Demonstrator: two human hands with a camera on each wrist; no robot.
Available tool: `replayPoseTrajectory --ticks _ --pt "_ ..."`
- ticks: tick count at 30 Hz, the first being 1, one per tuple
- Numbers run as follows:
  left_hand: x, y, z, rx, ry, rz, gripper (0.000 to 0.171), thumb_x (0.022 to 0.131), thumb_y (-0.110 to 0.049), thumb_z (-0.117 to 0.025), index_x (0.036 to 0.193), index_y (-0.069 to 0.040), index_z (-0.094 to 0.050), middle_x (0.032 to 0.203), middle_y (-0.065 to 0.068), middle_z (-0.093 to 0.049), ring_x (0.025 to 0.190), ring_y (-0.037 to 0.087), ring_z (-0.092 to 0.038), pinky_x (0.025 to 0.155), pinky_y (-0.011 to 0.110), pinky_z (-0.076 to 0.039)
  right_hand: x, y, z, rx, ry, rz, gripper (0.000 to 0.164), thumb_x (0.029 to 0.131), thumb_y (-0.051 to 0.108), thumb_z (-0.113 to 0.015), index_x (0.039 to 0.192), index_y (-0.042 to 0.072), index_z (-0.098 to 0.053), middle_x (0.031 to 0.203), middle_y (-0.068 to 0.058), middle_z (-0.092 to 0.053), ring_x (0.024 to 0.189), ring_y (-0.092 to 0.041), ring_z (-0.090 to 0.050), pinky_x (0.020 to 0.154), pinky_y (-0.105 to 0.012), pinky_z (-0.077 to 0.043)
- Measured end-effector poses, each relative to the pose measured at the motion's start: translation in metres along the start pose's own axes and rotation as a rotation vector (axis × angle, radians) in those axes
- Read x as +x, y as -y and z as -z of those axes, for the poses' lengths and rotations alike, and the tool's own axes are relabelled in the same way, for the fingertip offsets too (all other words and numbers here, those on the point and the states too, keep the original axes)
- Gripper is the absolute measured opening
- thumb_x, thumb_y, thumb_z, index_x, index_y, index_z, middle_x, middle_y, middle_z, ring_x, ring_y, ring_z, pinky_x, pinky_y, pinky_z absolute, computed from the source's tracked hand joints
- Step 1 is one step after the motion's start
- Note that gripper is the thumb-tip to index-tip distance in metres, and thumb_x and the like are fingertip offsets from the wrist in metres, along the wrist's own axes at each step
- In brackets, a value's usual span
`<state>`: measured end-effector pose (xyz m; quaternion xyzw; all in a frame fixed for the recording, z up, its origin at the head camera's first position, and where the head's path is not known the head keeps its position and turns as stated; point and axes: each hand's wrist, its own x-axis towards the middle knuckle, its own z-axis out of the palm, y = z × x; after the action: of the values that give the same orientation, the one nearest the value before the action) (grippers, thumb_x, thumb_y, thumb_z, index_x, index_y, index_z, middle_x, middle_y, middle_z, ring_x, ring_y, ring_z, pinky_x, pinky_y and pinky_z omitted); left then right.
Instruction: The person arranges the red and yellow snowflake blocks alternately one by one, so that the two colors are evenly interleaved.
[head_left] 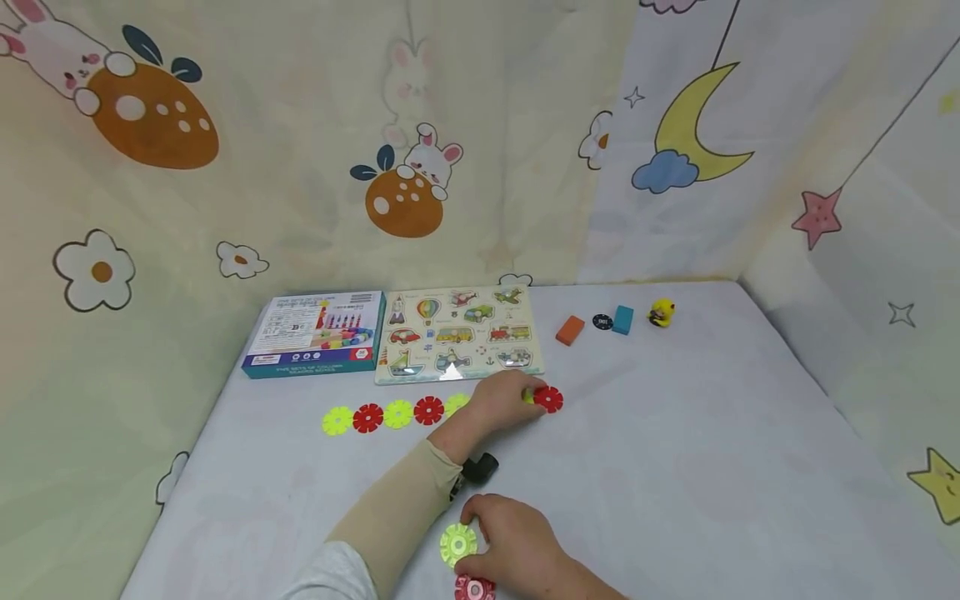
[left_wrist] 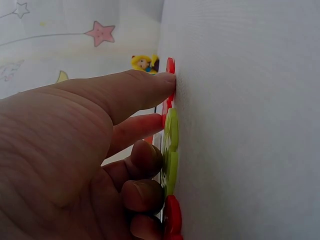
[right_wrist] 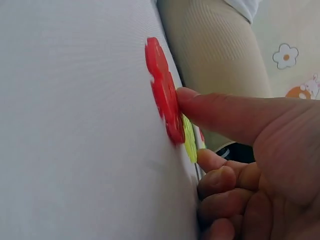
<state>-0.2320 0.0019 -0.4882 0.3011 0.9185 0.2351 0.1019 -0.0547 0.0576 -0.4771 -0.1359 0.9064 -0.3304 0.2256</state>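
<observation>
A row of flat notched discs, alternating red and yellow-green, lies across the table; a yellow-green disc (head_left: pixel 337 421) marks its left end. At the right end my left hand (head_left: pixel 501 402) pinches a red disc (head_left: pixel 551 399) between thumb and index finger, its other fingers curled over nearby discs (left_wrist: pixel 172 172). That hand hides part of the row. Closer to me, my right hand (head_left: pixel 517 537) has its index finger and thumb around the edges of a yellow-green disc (head_left: pixel 458 545). Its thumb overlaps another red disc (right_wrist: pixel 165 92) just below.
Behind the row lie a boxed set (head_left: pixel 311 333) and a picture puzzle board (head_left: pixel 459 333). To the right are an orange block (head_left: pixel 570 330), a black round chip (head_left: pixel 602 322), a blue block (head_left: pixel 622 320) and a small yellow figure (head_left: pixel 662 312). Printed cloth walls stand behind the table.
</observation>
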Motion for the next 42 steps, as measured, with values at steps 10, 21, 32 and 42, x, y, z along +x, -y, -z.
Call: replayPoseTrajectory --ticks 10,21,32,42 --pt "-0.001 0.0 0.0 0.001 -0.001 -0.005 0.043 0.084 -0.037 -0.069 0.124 -0.022 -0.064 0.107 -0.009 -0.063 0.087 0.006 -0.05 0.074 0.022 -0.042 0.0 0.007 -0.002 0.061 0.03 -0.092 0.028 0.069 0.034 -0.08 0.083 0.022 -0.059 0.072 0.005 -0.049 0.066 -0.013 -0.046 0.056 -0.03 -0.038" --pt "0.0 0.003 -0.001 0.003 -0.017 -0.019 0.043 0.083 -0.039 -0.069 0.123 -0.022 -0.064 0.108 -0.009 -0.063 0.086 0.006 -0.051 0.072 0.022 -0.042 -0.007 -0.01 0.015 0.433 0.082 0.015 0.015 0.075 0.023 -0.076 0.074 0.015 -0.063 0.065 0.003 -0.057 0.06 -0.01 -0.05 0.054 -0.025 -0.041" --pt "0.002 0.003 0.0 0.012 -0.026 0.0 0.043 0.083 -0.042 -0.069 0.122 -0.024 -0.065 0.106 -0.011 -0.063 0.086 0.006 -0.051 0.073 0.023 -0.043 -0.02 -0.02 0.117 0.59 0.087 0.11 0.03 0.082 0.014 -0.074 0.106 0.004 -0.059 0.085 -0.013 -0.063 0.067 -0.028 -0.064 0.065 -0.036 -0.054" --pt "0.004 0.004 -0.004 0.008 -0.024 -0.018 0.04 0.082 -0.04 -0.07 0.119 -0.025 -0.067 0.097 -0.014 -0.062 0.082 0.006 -0.051 0.069 0.023 -0.042 -0.005 -0.068 0.195 0.508 -0.155 0.09 0.044 0.089 0.009 -0.064 0.131 0.006 -0.053 0.103 -0.022 -0.051 0.085 -0.031 -0.065 0.075 -0.034 -0.053"
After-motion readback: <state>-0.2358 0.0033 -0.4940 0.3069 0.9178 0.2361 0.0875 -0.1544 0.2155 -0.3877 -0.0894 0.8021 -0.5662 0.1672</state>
